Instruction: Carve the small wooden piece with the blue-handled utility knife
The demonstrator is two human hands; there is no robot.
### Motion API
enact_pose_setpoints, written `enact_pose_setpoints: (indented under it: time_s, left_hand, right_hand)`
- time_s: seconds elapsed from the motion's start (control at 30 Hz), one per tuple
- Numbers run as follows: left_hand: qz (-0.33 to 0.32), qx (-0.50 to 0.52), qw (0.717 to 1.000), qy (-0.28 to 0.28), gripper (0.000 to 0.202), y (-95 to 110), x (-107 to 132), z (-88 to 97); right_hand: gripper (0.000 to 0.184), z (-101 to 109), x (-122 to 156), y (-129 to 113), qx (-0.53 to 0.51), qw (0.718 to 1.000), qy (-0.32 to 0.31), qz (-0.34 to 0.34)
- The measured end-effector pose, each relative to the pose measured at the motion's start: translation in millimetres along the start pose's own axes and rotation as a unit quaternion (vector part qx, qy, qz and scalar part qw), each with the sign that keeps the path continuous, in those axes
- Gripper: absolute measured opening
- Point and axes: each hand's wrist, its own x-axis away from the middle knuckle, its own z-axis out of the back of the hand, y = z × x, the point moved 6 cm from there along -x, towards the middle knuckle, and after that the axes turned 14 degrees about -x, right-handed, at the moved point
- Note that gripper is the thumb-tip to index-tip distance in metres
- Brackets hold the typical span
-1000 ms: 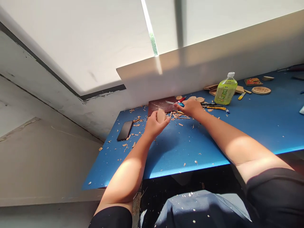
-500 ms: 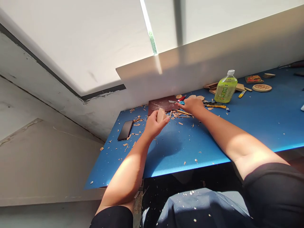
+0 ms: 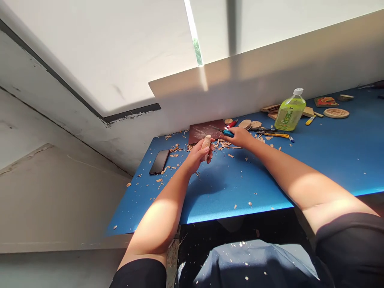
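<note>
My left hand (image 3: 198, 153) is closed round a small pale wood block (image 3: 206, 142), held upright just above the blue table (image 3: 315, 160). My right hand (image 3: 239, 137) grips a blue-handled carving knife (image 3: 225, 132) whose blade points left toward the block's top. Wood shavings (image 3: 223, 146) lie scattered beneath and around both hands.
A black phone (image 3: 159, 162) lies at the table's left. A dark red mat (image 3: 205, 130) sits against the wall. Round wood discs (image 3: 247, 124), utility knives (image 3: 271, 133), a green bottle (image 3: 289, 112) and carved wood pieces (image 3: 336, 113) lie to the right.
My left hand has turned the wood block upright and lifted it slightly. My right hand with the knife has come leftward toward the block.
</note>
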Motion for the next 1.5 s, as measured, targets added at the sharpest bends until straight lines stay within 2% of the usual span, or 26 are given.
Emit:
enact_pose_setpoints:
  time_s: [0.1,0.2,0.33,0.43,0.7,0.97,1.1,1.2,1.3,1.4,1.5]
  left_hand:
    - [0.026,0.071,0.997,-0.020,0.075,-4,0,-1.8]
    - [0.052,0.125,0.991,-0.011,0.061,-10,-1,-1.3]
    - [0.034,0.177,0.983,0.017,0.049,-8,-4,1.7]
    - [0.024,0.182,0.982,0.037,0.047,-5,-4,5.0]
    - [0.026,0.199,0.979,0.046,0.047,-1,-3,7.3]
    - [0.011,0.256,0.966,0.006,0.047,-9,-9,2.5]
    - [0.022,0.254,0.967,0.013,0.056,-21,-13,2.0]
    - [0.032,0.199,0.979,0.035,0.064,-29,-14,3.3]
    - [0.052,0.015,0.996,0.076,0.074,-34,-12,7.7]
    - [0.063,-0.205,0.970,0.113,0.072,-34,-9,11.8]
    - [0.060,-0.321,0.936,0.128,0.065,-31,-7,11.9]
  right_hand:
    - [0.070,1,-3,18,0.007,1.000,0.021,-0.014]
    - [0.059,2,-1,27,0.059,0.997,0.044,-0.008]
    - [0.046,-1,2,29,0.120,0.992,0.046,0.014]
    - [0.046,-2,4,26,0.129,0.990,0.054,0.027]
    - [0.034,-12,9,19,0.124,0.989,0.045,0.064]
    - [0.031,-15,7,29,0.101,0.988,0.085,0.080]
    - [0.029,-17,6,29,0.093,0.989,0.083,0.081]
    - [0.032,-16,6,28,0.092,0.990,0.082,0.068]
    - [0.035,-13,6,24,0.104,0.989,0.093,0.056]
    - [0.038,-13,7,14,0.126,0.987,0.089,0.051]
    - [0.045,-15,13,-4,0.140,0.985,0.074,0.063]
